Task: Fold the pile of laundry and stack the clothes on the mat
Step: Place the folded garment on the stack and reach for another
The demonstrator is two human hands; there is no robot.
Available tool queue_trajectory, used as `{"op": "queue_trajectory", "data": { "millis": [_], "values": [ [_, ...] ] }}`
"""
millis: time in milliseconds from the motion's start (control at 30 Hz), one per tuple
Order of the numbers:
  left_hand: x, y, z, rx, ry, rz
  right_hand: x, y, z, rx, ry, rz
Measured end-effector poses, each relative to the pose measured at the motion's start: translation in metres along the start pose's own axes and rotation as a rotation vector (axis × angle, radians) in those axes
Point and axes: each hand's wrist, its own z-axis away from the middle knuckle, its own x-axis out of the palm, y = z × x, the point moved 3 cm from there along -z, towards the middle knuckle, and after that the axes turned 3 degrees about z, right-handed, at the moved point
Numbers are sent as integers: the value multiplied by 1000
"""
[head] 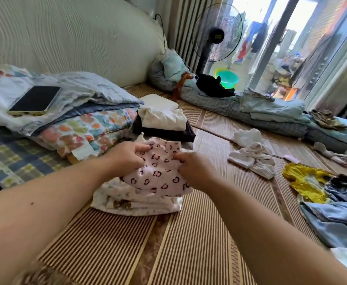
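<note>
A pale pink garment with dark heart prints (158, 177) lies on top of a low stack of folded light clothes (135, 200) on the striped woven mat (189, 239). My left hand (125, 156) pinches its upper left edge. My right hand (191, 167) grips its right edge. Behind it sits a second stack, a cream garment on dark folded clothes (164, 122). Unfolded laundry lies to the right: white pieces (252, 155), a yellow garment (306, 182) and blue denim clothes (337, 214).
Folded bedding and pillows (76, 120) with a phone (35, 100) on top lie at the left. A rolled quilt (250, 108) runs along the far side. A standing fan (216, 33) and a green basin (227, 79) stand by the glass door.
</note>
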Motion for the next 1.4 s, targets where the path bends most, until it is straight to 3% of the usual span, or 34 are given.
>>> {"op": "queue_trajectory", "data": {
  "millis": [133, 267, 400, 533, 700, 800, 1000, 1400],
  "values": [
    [-6, -42, -38, -50, -31, -308, 49, -12, -48, -101, -27, 304],
    [13, -94, -58, -177, -173, -614, 98, 0, -70, -32, -136, 466],
    [23, -107, -55, -212, -171, -673, 108, 11, -79, 5, -157, 474],
    [17, -82, -41, -197, -54, -606, 89, 15, -64, 15, -77, 331],
    [43, -34, -17, -26, 11, -593, 53, 24, 0, -57, 78, 219],
    [86, 7, 6, 150, -46, -647, 30, 53, 58, -28, 107, 245],
    [201, 111, 63, 430, -264, -675, -25, 154, 184, 228, 122, 265],
    [434, 256, 142, 812, -564, -724, -92, 324, 362, 628, 387, 63]
  ]
}}
